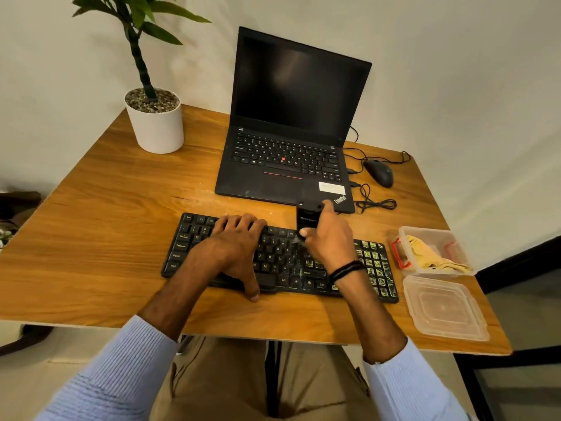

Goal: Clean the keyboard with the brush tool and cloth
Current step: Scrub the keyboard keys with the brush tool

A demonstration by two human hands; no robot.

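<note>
A black keyboard [188, 244] lies near the front of the wooden table; its right-hand keys carry pale dirty marks. My left hand [236, 247] rests flat on the keyboard's middle, fingers spread over the upper rows and thumb hanging past the front edge. My right hand [328, 235] grips a black brush tool [308, 215] and holds it upright over the keyboard's top row, right of centre. Its brush end is hidden behind my fingers. A yellow cloth [431, 256] lies crumpled in a clear box at the right.
An open black laptop [288, 141] stands just behind the keyboard. A wired mouse [379, 173] and its cables lie to the laptop's right. A potted plant [154, 123] stands at the back left. The clear box [425, 235] and its lid [446, 308] sit by the table's right edge.
</note>
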